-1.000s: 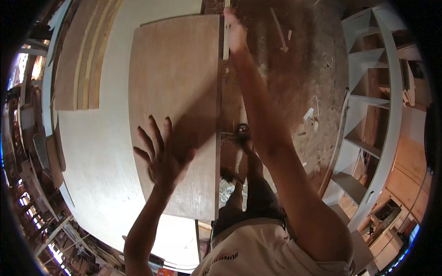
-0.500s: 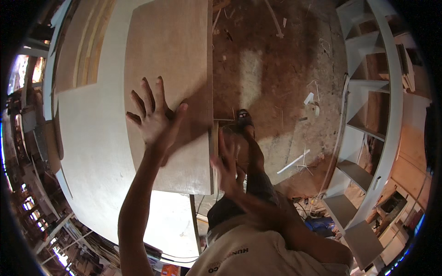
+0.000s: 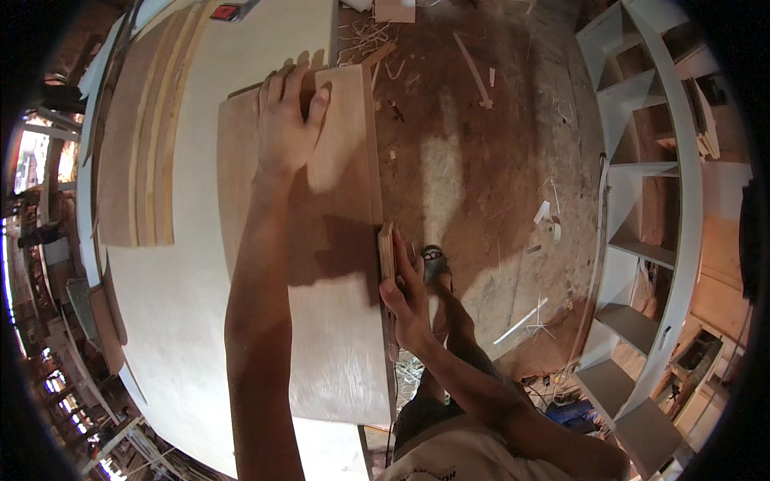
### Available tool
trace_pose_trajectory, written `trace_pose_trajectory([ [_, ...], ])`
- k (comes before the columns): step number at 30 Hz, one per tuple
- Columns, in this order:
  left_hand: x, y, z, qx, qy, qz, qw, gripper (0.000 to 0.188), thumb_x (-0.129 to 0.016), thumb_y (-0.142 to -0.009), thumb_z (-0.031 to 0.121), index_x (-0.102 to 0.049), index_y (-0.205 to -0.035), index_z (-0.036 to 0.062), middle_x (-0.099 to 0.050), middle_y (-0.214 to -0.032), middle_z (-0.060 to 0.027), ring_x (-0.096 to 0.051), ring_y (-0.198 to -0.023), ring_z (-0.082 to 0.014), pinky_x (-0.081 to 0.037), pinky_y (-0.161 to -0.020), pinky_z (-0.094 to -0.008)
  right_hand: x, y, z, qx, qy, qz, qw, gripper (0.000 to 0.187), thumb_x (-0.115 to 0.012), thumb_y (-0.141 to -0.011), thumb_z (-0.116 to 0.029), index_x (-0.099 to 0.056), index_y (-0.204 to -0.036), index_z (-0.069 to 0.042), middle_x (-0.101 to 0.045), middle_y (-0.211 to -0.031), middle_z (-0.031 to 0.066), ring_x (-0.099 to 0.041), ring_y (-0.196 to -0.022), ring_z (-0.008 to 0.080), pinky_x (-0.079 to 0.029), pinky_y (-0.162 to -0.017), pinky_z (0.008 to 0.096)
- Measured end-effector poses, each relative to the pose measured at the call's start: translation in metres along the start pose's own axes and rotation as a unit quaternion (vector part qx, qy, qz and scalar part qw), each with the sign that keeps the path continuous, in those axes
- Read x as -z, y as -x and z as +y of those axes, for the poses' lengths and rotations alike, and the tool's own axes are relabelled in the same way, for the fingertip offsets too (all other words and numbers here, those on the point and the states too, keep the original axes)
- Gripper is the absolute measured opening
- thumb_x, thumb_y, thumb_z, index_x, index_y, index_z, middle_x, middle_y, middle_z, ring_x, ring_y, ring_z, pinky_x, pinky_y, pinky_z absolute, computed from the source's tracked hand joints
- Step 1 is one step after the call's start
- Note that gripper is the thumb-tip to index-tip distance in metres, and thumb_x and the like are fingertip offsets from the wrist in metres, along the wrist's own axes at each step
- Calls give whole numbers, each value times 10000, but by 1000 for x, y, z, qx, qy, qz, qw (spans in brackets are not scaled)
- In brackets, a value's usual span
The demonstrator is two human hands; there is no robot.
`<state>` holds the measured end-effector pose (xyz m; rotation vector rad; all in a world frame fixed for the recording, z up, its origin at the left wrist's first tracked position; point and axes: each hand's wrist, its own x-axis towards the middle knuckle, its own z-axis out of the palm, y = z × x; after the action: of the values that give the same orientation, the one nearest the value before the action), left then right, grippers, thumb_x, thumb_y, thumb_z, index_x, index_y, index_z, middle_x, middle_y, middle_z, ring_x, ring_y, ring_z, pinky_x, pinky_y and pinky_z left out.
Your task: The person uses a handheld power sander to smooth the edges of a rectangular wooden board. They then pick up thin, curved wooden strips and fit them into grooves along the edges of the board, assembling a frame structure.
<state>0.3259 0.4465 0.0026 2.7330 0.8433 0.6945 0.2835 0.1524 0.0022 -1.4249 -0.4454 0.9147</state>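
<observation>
A brown plywood panel (image 3: 341, 345) lies flat on a larger pale sheet (image 3: 176, 321). My left hand (image 3: 285, 132) rests on the panel at its far end, fingers stretched over the far edge and thumb apart. At the panel's right edge, my right hand (image 3: 411, 309) is closed round a small wooden block (image 3: 388, 260) with layered sides. The block stands upright against that edge, my thumb on its near side and my fingers along its right. Its lower part is hidden from view.
Long wooden strips (image 3: 156, 160) lie at the far left of the pale sheet, and a small red-and-black object (image 3: 228, 11) sits beyond them. A white shelf unit (image 3: 682, 184) stands on the right. Scraps and shavings (image 3: 365, 40) litter the floor.
My left hand has moved from the panel's middle to its far edge. The right hand, blurred before, now shows clearly with the block in it. My view has shifted farther forward.
</observation>
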Motion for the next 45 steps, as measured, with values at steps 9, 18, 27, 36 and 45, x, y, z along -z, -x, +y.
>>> trace_pose_trajectory([
  [9,-18,-33,11,-6,-1,-26,1000,377,-594,-947,361,-625,-1175,63,-570,-1179,-120,-508,-1159,-342,-364,-1053,-496,29,-257,-51,4,-181,36,983,699,-562,-984,-323,-263,-1522,8,-385,-1511,153,-393,-1337,203,-301,-1115,323],
  [18,-17,-34,8,28,-23,-67,997,366,-617,-937,340,-602,-1190,76,-568,-1180,-107,-513,-1167,-336,-299,-1122,-529,24,-252,-53,-41,-211,46,976,705,-585,-977,-295,-261,-1515,25,-310,-1557,167,-330,-1399,213,-251,-1154,339],
  [27,-14,-39,18,12,-31,-54,998,367,-628,-929,330,-594,-1204,90,-555,-1239,-105,-496,-1207,-332,-279,-1139,-537,32,-270,-81,-32,-191,14,981,700,-553,-985,-305,-252,-1510,47,-319,-1554,153,-335,-1395,208,-246,-1149,325],
  [36,-17,-37,14,14,-29,-56,998,388,-584,-950,384,-599,-1196,85,-554,-1230,-99,-495,-1205,-325,-297,-1118,-545,34,-263,-54,-6,-208,7,978,644,-554,-984,-330,-355,-1470,44,-416,-1475,181,-411,-1328,228,-300,-1117,329],
  [45,-16,-38,17,23,-9,-53,998,408,-564,-958,414,-612,-1178,74,-572,-1217,-107,-513,-1176,-330,-304,-1111,-534,21,-263,-60,7,-272,75,959,550,-550,-988,-248,-406,-1453,8,-563,-1289,89,-539,-1062,165,-419,-972,304],
])
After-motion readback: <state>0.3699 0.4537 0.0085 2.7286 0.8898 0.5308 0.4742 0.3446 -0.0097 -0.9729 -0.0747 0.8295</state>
